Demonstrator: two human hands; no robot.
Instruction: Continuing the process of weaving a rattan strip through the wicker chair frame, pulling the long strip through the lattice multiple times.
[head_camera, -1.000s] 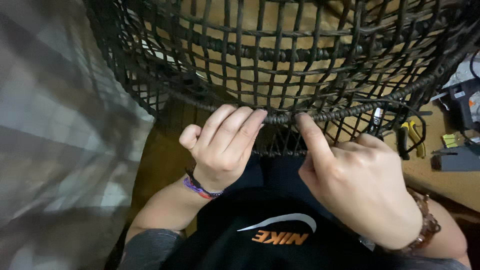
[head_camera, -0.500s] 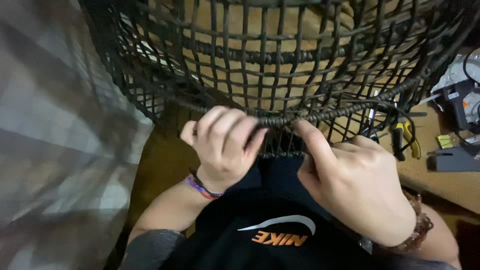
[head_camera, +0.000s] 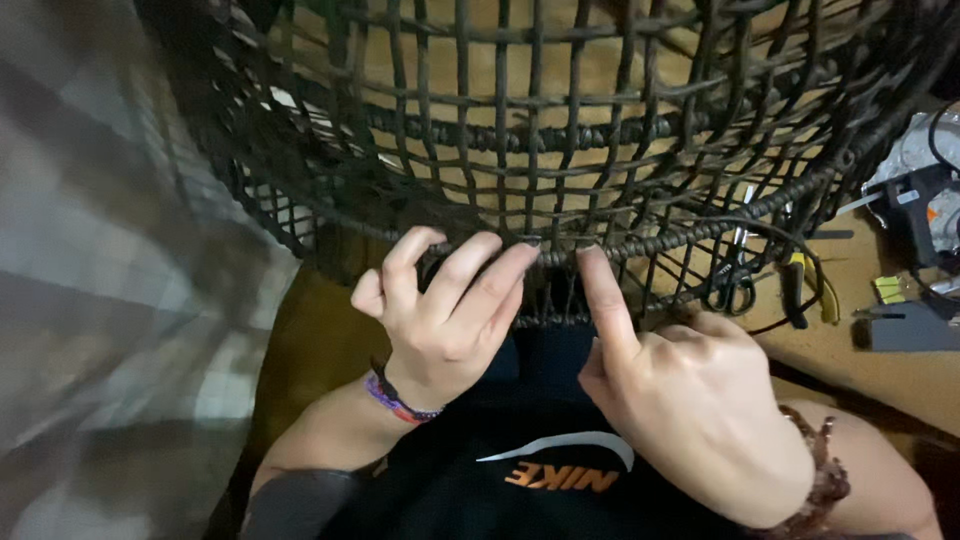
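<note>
I see the dark woven basket (head_camera: 560, 130) walling off everything ahead, with open wooden tabletop (head_camera: 880, 350) only rightward, past scissors (head_camera: 735, 285) and pliers (head_camera: 800, 290).

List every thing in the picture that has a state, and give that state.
Left hand: fingers curled over the basket rim.
Right hand: forefinger pressed on the rim.
Basket: open weave, tilted toward the person.
Scissors: lying closed on the floor.

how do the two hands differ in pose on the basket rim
The left hand curls several fingers over the wrapped rim of the dark woven basket; the right hand presses just one extended forefinger against it. The left wrist wears a purple cord band, the right a brown beaded bracelet. Both touch the same rim, side by side.
</note>
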